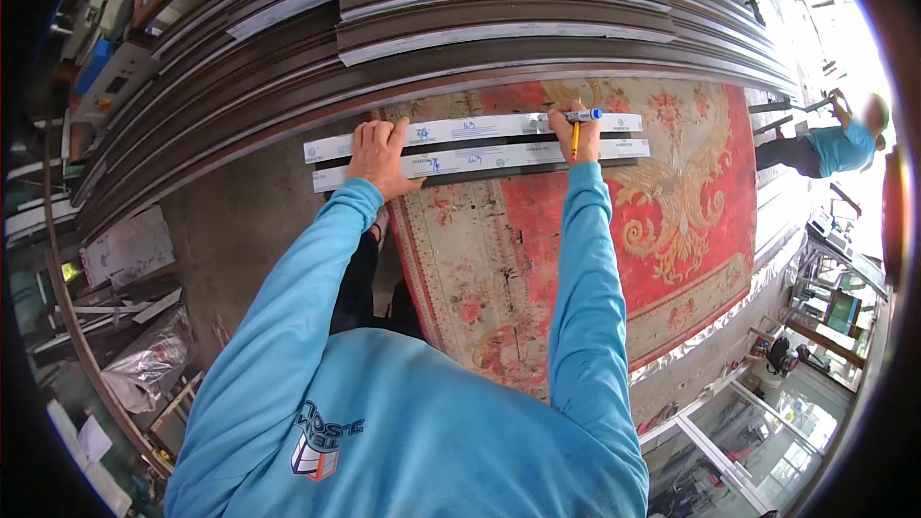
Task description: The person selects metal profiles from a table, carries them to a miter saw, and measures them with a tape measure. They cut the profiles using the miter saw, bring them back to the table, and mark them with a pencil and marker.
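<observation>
Two short metal profiles, an upper one (480,126) and a lower one (489,157), lie side by side with white film and blue handwriting on them. My left hand (382,155) rests across both near their left ends, fingers spread. Near the right ends, my right hand (578,132) is closed round a blue-capped marker (583,116) and a yellow pencil (576,142). The pencil points down toward me, and the hand is over the upper profile.
Long brown profiles (499,43) are stacked beyond the short ones. A red and beige patterned carpet (662,221) lies beneath. Another person (830,149) in a blue top is at the far right. Crumpled silver wrapping (153,355) lies at the left.
</observation>
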`<state>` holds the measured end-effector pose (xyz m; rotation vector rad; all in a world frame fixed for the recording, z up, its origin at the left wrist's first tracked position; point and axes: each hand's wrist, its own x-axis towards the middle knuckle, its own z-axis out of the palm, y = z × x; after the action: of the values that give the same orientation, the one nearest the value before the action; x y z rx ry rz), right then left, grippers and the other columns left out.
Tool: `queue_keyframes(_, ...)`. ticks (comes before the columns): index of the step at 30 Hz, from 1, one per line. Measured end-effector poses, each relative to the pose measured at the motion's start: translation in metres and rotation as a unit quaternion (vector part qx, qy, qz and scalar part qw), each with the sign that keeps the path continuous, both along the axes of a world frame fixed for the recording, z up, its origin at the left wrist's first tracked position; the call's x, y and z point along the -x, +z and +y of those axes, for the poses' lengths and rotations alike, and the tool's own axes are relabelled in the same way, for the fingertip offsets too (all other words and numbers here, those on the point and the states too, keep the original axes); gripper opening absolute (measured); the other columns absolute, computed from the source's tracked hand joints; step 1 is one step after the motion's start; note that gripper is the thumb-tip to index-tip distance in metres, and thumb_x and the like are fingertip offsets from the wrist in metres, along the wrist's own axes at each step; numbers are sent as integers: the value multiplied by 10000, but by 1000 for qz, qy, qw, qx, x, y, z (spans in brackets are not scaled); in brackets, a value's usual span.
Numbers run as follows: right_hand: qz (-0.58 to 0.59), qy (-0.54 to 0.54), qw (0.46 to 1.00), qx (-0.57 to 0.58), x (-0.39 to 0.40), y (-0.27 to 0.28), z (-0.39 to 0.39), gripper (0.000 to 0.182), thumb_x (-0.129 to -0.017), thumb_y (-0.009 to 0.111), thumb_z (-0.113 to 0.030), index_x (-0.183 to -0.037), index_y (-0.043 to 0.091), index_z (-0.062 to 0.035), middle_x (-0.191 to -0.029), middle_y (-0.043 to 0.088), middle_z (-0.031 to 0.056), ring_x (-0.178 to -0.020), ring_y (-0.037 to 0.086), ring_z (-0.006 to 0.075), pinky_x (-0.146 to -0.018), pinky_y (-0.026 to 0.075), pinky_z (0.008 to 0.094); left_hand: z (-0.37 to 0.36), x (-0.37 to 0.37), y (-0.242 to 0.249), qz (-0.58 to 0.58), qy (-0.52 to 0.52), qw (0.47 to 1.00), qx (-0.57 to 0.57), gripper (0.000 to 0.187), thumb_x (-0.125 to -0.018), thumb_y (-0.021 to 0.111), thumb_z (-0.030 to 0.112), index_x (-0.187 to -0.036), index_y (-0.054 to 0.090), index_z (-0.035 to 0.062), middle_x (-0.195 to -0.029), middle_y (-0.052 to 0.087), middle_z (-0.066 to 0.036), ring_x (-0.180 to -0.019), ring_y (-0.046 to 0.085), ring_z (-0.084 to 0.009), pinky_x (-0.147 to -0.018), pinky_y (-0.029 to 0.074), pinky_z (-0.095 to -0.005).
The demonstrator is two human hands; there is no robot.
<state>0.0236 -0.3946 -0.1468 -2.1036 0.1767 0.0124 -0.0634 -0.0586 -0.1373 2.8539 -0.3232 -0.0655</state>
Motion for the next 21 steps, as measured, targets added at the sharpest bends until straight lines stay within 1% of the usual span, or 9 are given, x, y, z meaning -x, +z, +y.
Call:
queue_keyframes(2,-14,-12,998,54,2,0,2,240,-767,667,-244,-849,665,-18,-710,654,75,-678,603,147,-661,469,288,0,0,0,1,1,1000,-1,934,-567,826,399,-1338,431,51,-1160,438,-153,-1179,376,-356,-1083,252,-480)
queue_keyframes(6,-24,-6,999,42,3,1,0,228,-757,666,-234,-841,673,-22,-701,646,73,-672,592,152,-656,463,295,1,0,-1,-7,-5,1000,4,924,-573,819,403,-1334,432,48,-1160,438,-157,-1170,382,-362,-1080,254,-487)
queue_keyframes(9,-23,-9,1000,12,-1,-2,-1,228,-748,668,-231,-842,674,-23,-701,648,76,-670,599,154,-644,466,297,1,1,-1,-17,-5,1000,5,924,-572,819,402,-1333,432,48,-1160,438,-158,-1163,387,-362,-1080,255,-487)
queue_keyframes(11,-20,-20,997,69,-5,-4,-3,224,-758,669,-216,-841,665,-8,-697,650,78,-648,605,153,-629,474,293,2,1,0,-19,-6,1000,8,924,-571,819,404,-1332,434,48,-1156,439,-157,-1162,388,-362,-1080,255,-487)
queue_keyframes(12,-19,-20,997,70,-3,-5,-5,224,-758,669,-216,-841,665,-8,-697,650,78,-648,605,153,-629,474,293,2,1,-1,-21,-9,1000,12,925,-570,819,406,-1331,436,47,-1152,439,-156,-1160,389,-362,-1080,256,-487)
queue_keyframes(14,-35,-11,998,-47,2,-4,-7,205,-774,667,-202,-802,643,-1,-680,644,80,-627,610,144,-611,481,287,1,0,-1,-21,-9,1000,12,925,-567,821,407,-1328,439,46,-1148,439,-155,-1158,390,-361,-1078,257,-488)
queue_keyframes(19,18,31,998,-61,28,-4,-18,193,-782,666,-197,-736,605,-20,-649,627,72,-602,593,121,-581,466,262,2,0,-3,-16,-7,1000,13,930,-559,825,410,-1323,443,44,-1141,438,-150,-1153,393,-358,-1079,260,-489)
queue_keyframes(21,14,52,998,-13,35,-4,-17,192,-778,666,-196,-738,611,-17,-641,625,67,-592,581,113,-575,461,260,2,0,-3,-16,-6,1000,8,951,-556,827,411,-1337,425,47,-1146,436,-148,-1152,393,-352,-1084,257,-486)
